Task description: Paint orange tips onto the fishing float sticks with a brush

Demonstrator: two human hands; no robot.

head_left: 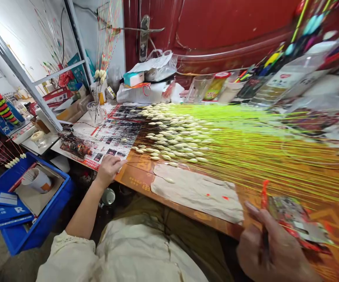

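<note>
Orange-red at its tip, a slim dark stem stands gripped in the right hand, fingers curled closed around it, though blur hides the exact hold. Just beside those fingers lies a printed card on the orange bench. The left hand rests open and palm-down, its fingertips on the edge of a printed sheet. Between the hands lies a beige cloth with red flecks. Beyond it, dozens of fishing floats, pale spindle bodies on neon yellow-green stems, lie side by side across the bench. A glass tumbler holds more floats upright near the far edge. Off the bench to the left sits a blue plastic crate with a white cup inside.
</note>
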